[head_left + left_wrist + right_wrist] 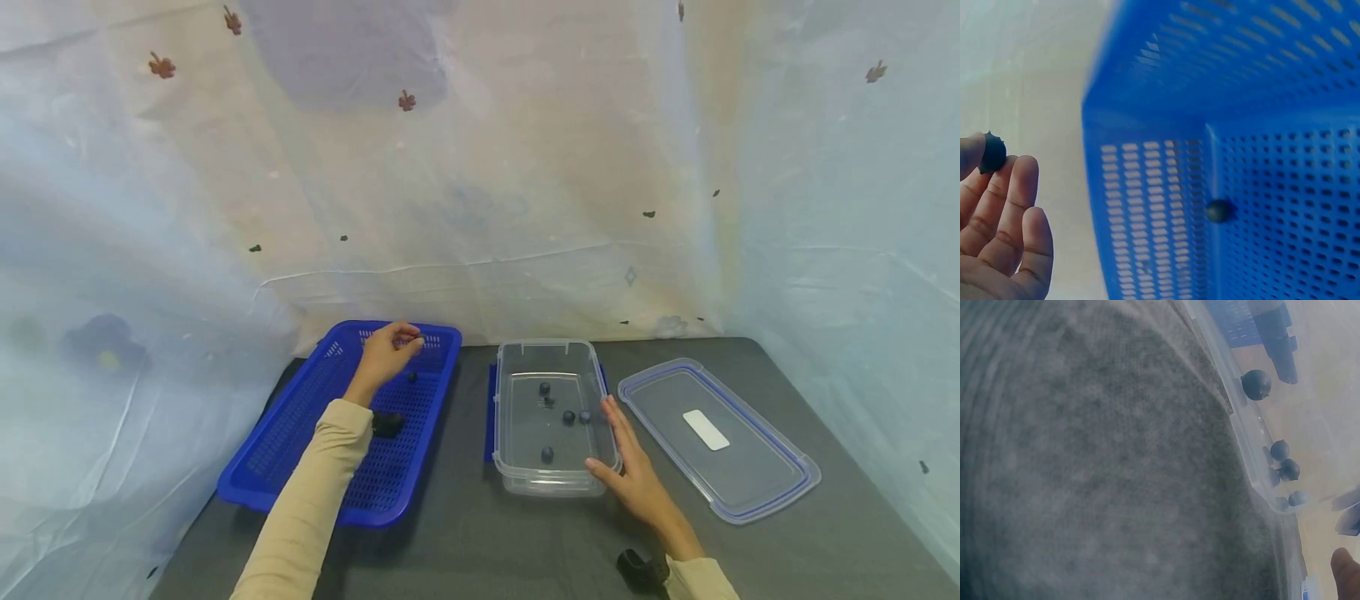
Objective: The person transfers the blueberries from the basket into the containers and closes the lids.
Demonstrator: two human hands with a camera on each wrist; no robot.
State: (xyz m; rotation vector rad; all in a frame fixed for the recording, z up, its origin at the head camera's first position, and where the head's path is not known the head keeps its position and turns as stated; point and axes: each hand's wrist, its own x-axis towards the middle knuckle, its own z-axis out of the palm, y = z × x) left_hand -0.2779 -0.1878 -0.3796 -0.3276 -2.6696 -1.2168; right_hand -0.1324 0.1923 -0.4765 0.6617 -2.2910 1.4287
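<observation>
My left hand (384,358) is over the far end of a blue plastic basket (452,335), pinching a dark blueberry (994,153) between thumb and fingers. Another blueberry (1218,211) lies on the basket floor near its end wall. To the right stands a clear plastic container (551,485) with several blueberries (568,417) scattered on its bottom. Against the container's right side rests my right hand (636,479), fingers extended along the rim and thumb near the front corner. Only a fingertip (1345,575) of that hand shows clearly in the right wrist view.
A clear lid (757,475) with a blue seal and a white label (706,430) lies right of the container. Blue strips (490,417) show along the container's sides. Everything stands on a dark grey tabletop (480,550), with a patterned plastic sheet (510,183) hanging behind.
</observation>
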